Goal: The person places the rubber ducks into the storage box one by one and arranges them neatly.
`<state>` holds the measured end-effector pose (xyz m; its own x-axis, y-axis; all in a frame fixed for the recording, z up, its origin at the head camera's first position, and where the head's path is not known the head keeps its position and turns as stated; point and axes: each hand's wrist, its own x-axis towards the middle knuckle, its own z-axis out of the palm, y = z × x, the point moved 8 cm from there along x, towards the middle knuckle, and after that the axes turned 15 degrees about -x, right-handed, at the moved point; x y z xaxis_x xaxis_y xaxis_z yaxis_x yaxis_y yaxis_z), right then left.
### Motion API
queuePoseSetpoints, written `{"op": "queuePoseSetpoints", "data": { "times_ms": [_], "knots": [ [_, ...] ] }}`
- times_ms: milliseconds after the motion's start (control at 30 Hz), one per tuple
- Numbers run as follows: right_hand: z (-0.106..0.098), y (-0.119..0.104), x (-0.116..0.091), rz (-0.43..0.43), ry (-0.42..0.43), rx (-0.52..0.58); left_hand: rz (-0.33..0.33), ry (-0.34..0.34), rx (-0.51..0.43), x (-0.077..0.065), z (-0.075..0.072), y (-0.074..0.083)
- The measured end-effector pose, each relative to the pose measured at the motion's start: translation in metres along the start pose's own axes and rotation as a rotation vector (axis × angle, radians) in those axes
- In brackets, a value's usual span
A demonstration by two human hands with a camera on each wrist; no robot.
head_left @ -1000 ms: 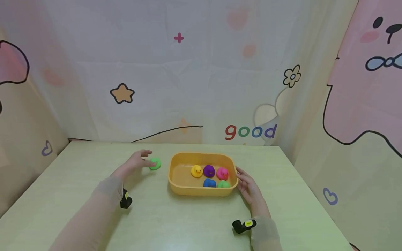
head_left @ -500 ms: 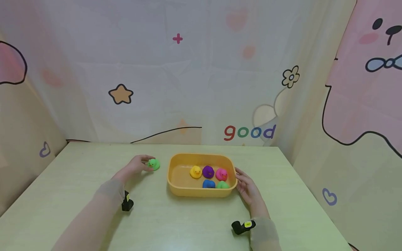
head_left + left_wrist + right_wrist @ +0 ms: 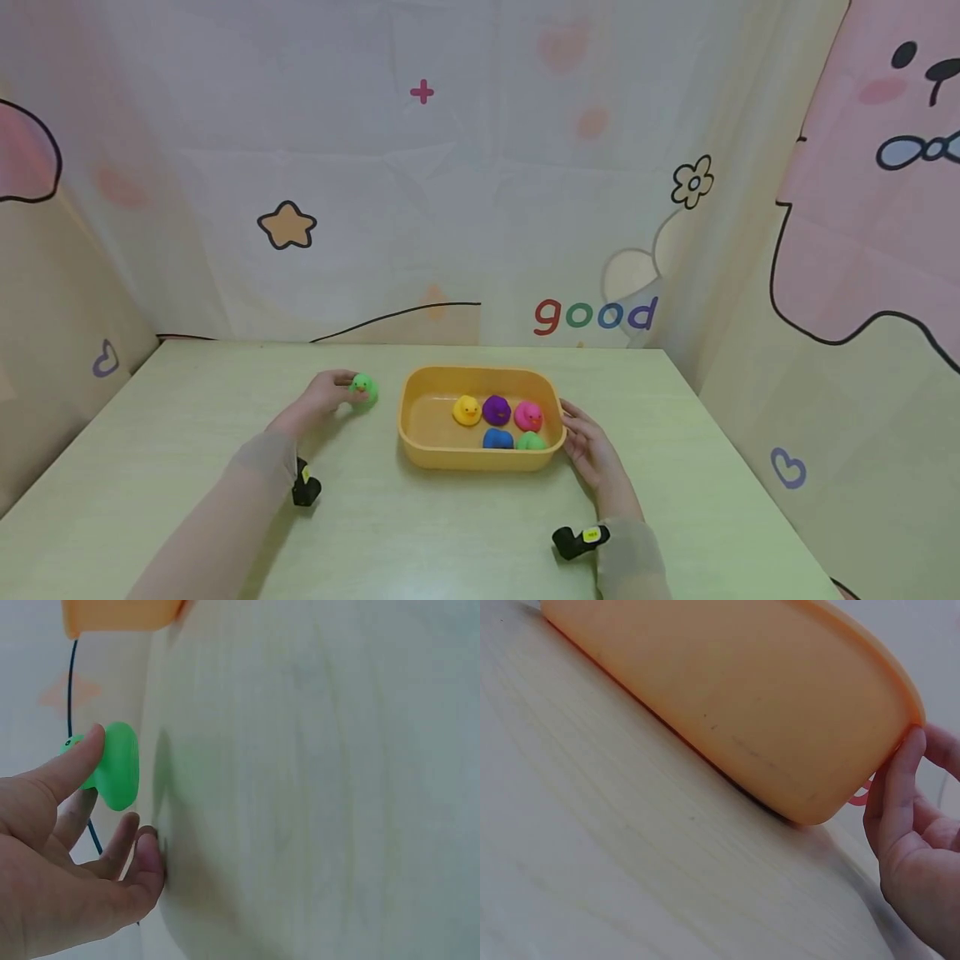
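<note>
My left hand (image 3: 322,394) pinches a green toy duck (image 3: 362,388) between thumb and fingers, left of the tub. In the left wrist view the green duck (image 3: 118,766) hangs over the table, a gap between it and its shadow; the other fingers bend loosely below it. My right hand (image 3: 592,450) rests its fingers against the right end of a yellow-orange tub (image 3: 480,458). Seen from the right wrist, the fingertips (image 3: 913,742) touch the tub's end just under its rim. Inside the tub sit yellow (image 3: 467,410), purple (image 3: 497,410), pink (image 3: 528,416), blue (image 3: 498,438) and green ducks (image 3: 532,441).
The tub stands on a pale wooden table (image 3: 450,533). Behind the table hangs a printed cloth backdrop (image 3: 360,192), with further cloth along both sides. A small black camera (image 3: 305,483) is strapped to the left wrist, another camera (image 3: 577,542) to the right.
The left fingers closed on the green duck, which lay on the table, and raised it slightly, turning it to face forward. The right hand and tub have stayed in place.
</note>
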<state>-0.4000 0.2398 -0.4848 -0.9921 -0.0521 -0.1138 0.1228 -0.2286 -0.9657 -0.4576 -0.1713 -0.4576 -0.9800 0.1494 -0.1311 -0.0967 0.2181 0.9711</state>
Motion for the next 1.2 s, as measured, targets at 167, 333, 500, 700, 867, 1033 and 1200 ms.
{"op": "queuePoseSetpoints", "data": {
  "times_ms": [167,333,500,700,867,1033,1200],
  "knots": [
    [0.001,-0.001,-0.001,0.024,0.005,-0.002,-0.042,0.01,-0.077,-0.003,-0.002,0.003],
    [0.001,-0.002,-0.002,0.024,-0.004,-0.01,-0.009,0.007,-0.113,-0.006,-0.001,0.012],
    [0.001,-0.002,-0.002,0.025,-0.015,-0.008,0.009,0.001,-0.212,-0.009,0.0,0.015],
    [0.001,-0.001,-0.001,0.015,-0.011,-0.001,0.0,0.021,-0.353,-0.009,-0.001,0.009],
    [-0.001,0.0,0.0,0.016,0.007,0.013,0.002,0.032,-0.434,-0.012,-0.001,0.004],
    [0.0,0.0,0.0,-0.001,-0.002,-0.002,0.0,0.032,-0.462,-0.017,0.0,0.003],
    [0.001,-0.001,-0.001,0.003,-0.003,-0.012,0.013,0.021,-0.483,-0.021,0.003,0.008]
  ]
}}
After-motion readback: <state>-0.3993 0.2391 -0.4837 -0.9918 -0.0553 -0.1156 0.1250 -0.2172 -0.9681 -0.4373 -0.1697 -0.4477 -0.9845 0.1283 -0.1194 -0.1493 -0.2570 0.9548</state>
